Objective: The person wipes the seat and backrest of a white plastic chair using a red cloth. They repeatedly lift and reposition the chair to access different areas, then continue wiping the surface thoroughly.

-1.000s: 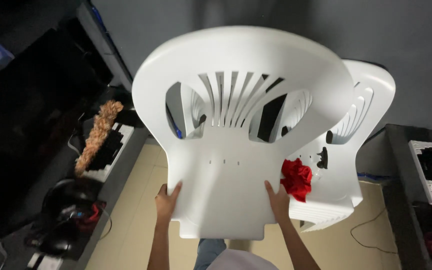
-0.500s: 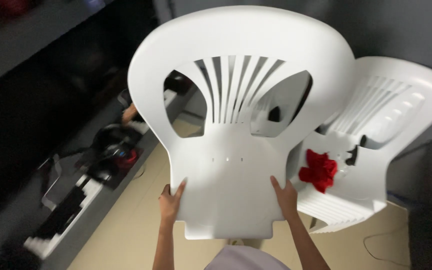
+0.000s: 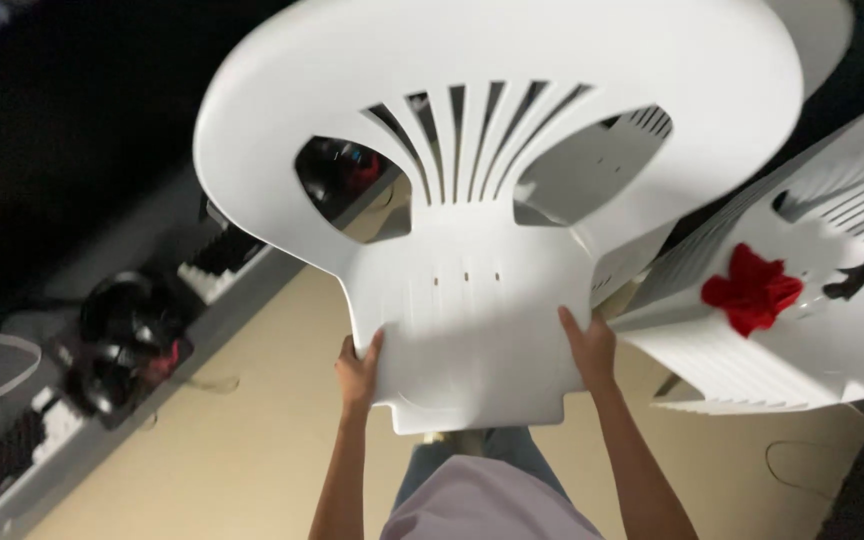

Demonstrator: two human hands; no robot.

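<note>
I hold a white plastic chair (image 3: 482, 230) up in front of me, its seat toward me and its slatted backrest spreading away at the top. My left hand (image 3: 360, 370) grips the seat's left edge near the front. My right hand (image 3: 590, 345) grips the seat's right edge. The chair is off the floor and tilted, and it fills most of the view.
A stack of white plastic chairs (image 3: 802, 330) stands at the right with a red cloth (image 3: 752, 290) and a small dark object (image 3: 857, 275) on the seat. At the left runs a grey shelf (image 3: 102, 400) with black headphones (image 3: 127, 335) and cables. Beige floor (image 3: 252, 450) lies below.
The chair has come closer and tilted to the right. The view has swung, so the stacked chairs and red cloth sit further right and the shelf slants more across the left.
</note>
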